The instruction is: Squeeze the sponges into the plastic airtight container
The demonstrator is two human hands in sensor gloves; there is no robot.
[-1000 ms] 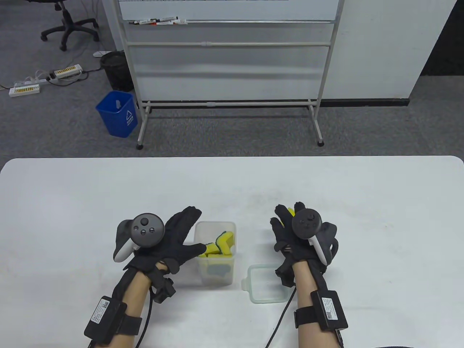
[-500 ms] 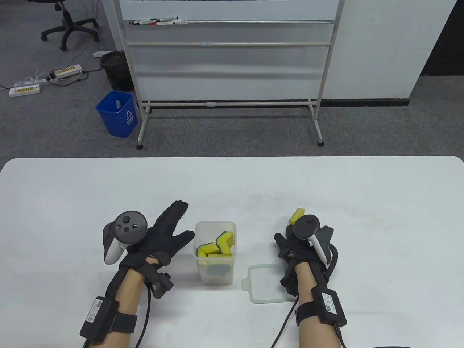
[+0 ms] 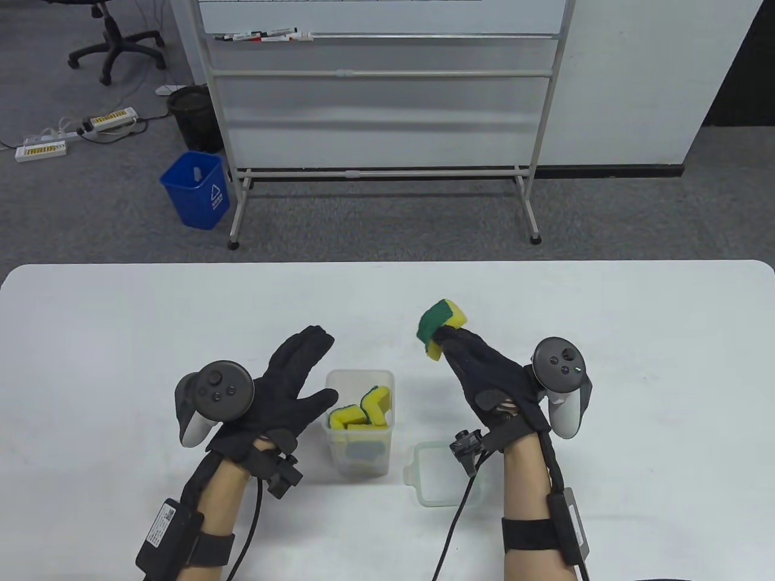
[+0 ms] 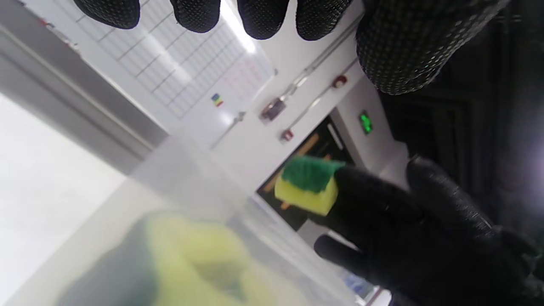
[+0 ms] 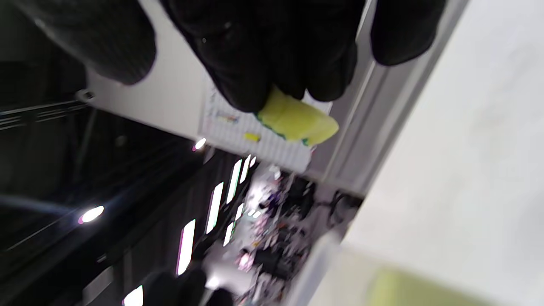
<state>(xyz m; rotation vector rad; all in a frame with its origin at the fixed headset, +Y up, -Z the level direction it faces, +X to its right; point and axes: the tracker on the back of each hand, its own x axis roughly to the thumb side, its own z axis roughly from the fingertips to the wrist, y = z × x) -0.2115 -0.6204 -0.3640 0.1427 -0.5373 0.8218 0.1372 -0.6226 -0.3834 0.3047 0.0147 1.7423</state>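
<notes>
Right hand (image 3: 484,375) pinches one yellow-and-green sponge (image 3: 441,327) at the fingertips, raised off the bench (image 3: 121,339), scouring side facing the left hand; the fingers close on one end only, leaving most of the block free, which should let the free end enter the opening first. The sponge sits ahead of the right hand and beyond the plastic container (image 3: 360,423), not yet over its mouth. Left hand (image 3: 284,387) is released, fingers spread flat, holding nothing; it lies just beside the container's near-left wall, thumb toward the rim, probably placed to brace the tub against tipping when the sponge is pushed down. Whether the thumb touches the wall cannot be told. The container stands upright between the two hands, already holding several sponges (image 3: 358,414) packed to near the rim, so the next one will likely need compressing. The lid (image 3: 442,478) lies flat on the bench under the right wrist, clear of the opening and handy for closing later.
</notes>
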